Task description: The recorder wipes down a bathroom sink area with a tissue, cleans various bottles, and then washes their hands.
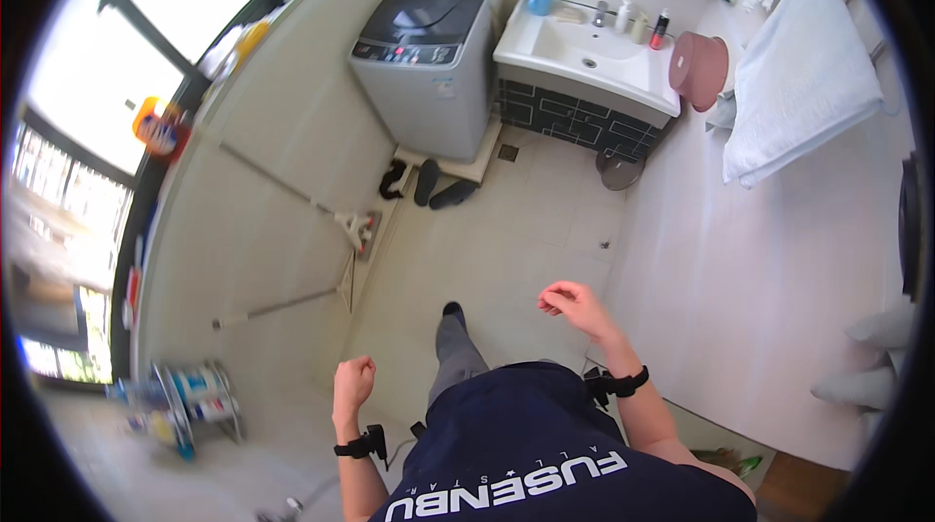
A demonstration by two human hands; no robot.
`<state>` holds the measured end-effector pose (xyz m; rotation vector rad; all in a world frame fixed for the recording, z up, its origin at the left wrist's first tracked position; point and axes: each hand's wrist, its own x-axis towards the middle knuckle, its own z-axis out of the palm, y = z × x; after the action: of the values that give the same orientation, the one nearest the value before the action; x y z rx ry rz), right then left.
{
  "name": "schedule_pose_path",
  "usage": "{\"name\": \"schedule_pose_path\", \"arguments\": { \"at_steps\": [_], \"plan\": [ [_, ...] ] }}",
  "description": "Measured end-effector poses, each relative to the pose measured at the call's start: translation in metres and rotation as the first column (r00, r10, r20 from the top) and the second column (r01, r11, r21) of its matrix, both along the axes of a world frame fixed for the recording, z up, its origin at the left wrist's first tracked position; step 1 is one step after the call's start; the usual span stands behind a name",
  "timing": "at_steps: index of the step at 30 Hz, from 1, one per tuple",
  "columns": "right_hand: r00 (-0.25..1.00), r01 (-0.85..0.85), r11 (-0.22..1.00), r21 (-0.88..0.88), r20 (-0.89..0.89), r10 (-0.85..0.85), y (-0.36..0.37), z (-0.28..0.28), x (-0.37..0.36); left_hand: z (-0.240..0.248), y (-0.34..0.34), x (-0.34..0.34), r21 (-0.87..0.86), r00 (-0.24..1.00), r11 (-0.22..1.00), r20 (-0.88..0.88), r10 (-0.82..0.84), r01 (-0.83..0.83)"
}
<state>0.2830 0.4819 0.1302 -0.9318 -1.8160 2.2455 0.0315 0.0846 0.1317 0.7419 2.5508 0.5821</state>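
Note:
My left hand (354, 387) hangs beside my body with its fingers curled into a loose fist, and nothing shows in it. In front of my body on the other side, my right hand (575, 307) is raised with its fingers folded in, also with nothing visible in them. Neither hand touches anything. A black band sits on each wrist. Nearest to my left hand are a mop (285, 310) and a squeegee-like floor tool (356, 230) leaning at the left wall.
Ahead stand a grey washing machine (435, 105) and a white sink (550, 43) on a dark cabinet. Dark slippers (452, 195) lie before the washer. A pink basin (696, 69) and a pale towel (794, 84) hang at the right. A bottle rack (195, 400) stands left.

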Motion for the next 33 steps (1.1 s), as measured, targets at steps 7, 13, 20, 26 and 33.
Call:
{"name": "schedule_pose_path", "arguments": {
  "at_steps": [7,13,20,26,33],
  "plan": [
    [0.927,0.374,0.927,0.044,0.017,-0.375,0.077,0.021,-0.047,-0.003,0.180,-0.159,0.063,0.931,0.929,-0.023,-0.363,0.364],
    [0.828,0.543,0.829,0.134,0.081,-0.555,0.179,0.018,-0.066,0.002,0.380,-0.206,0.106,0.771,0.766,-0.007,-0.637,0.634],
    [0.786,0.611,0.782,0.123,0.027,-0.618,0.390,0.016,-0.101,-0.003,0.596,-0.207,0.208,0.695,0.676,-0.020,-0.719,0.706],
    [0.748,0.654,0.734,-0.182,0.009,-0.664,0.555,-0.022,-0.170,0.011,0.763,-0.196,0.408,0.658,0.617,0.050,-0.751,0.673],
    [0.654,0.609,0.400,-0.685,0.149,-0.741,0.672,-0.097,-0.280,-0.046,0.946,-0.206,0.408,0.644,0.747,0.383,-0.662,0.525]
  ]
}}
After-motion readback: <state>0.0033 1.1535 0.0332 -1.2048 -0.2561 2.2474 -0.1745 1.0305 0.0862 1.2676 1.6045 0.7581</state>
